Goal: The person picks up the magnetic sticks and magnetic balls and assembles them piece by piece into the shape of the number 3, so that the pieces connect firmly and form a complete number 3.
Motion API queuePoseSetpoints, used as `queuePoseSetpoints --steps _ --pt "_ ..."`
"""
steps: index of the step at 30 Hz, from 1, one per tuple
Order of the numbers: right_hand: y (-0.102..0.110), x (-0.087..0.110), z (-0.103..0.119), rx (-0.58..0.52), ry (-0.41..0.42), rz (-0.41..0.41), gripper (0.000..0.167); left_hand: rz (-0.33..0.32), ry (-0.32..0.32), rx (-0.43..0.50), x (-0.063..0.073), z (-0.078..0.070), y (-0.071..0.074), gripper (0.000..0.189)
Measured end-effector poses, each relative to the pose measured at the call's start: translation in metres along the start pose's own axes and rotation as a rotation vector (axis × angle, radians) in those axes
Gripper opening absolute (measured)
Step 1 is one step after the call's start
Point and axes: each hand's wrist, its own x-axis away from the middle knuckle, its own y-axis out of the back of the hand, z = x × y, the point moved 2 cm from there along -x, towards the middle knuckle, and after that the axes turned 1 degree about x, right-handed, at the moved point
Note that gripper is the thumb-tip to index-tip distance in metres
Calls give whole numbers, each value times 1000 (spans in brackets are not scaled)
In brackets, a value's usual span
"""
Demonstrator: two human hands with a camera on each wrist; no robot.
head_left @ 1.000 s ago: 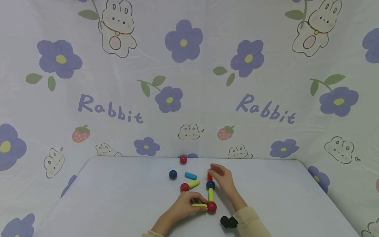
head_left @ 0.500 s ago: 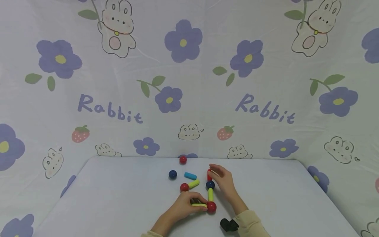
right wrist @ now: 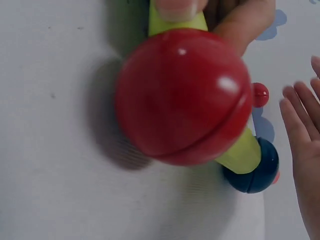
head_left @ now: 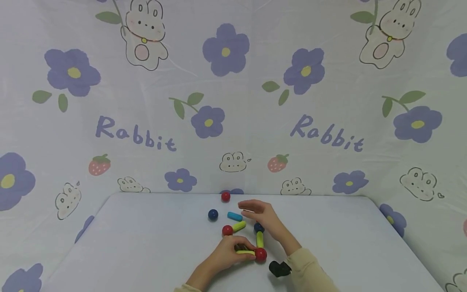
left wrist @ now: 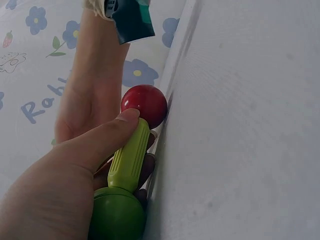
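My left hand (head_left: pixel 233 252) pinches a yellow-green rod (left wrist: pixel 128 156) between thumb and fingers. A green ball (left wrist: pixel 118 214) joins the rod's near end and a red ball (left wrist: pixel 145 106) its far end; the left hand hides the green ball in the head view. From the red ball, a second yellow-green rod (head_left: pixel 260 240) runs away to a dark blue ball (head_left: pixel 258 227). Fingers extended and holding nothing, my right hand (head_left: pixel 267 219) hovers over the dark blue ball, its fingertips near a light blue rod (head_left: pixel 235 216). A bit of red (right wrist: pixel 276 177) shows past the dark blue ball in the right wrist view.
Beyond my left hand lies another red ball (head_left: pixel 227 230) with a yellow-green rod (head_left: pixel 239 226) against it. A loose dark blue ball (head_left: pixel 213 215) and a red ball (head_left: pixel 226 196) sit farther back on the white table (head_left: pixel 146 243). A patterned cloth (head_left: pixel 251 101) hangs behind.
My right hand has let go of the red rod beyond the dark blue ball and moved left toward the light blue rod. The red rod is now covered in the head view. My left hand stays put.
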Motion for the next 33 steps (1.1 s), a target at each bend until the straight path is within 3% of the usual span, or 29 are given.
queuePoseSetpoints --steps 6,15,24,33 --pt "-6 -7 11 -30 0 248 34 -4 -26 -6 0 1 0 19" --pt "-18 -14 13 -64 -31 430 32 -9 -78 -33 0 1 2 19" --pt "-24 -16 3 -72 -100 459 31 -28 -138 -45 0 2 1 21" --pt "-30 -16 10 -94 -70 493 31 -21 -105 -44 0 2 0 19"
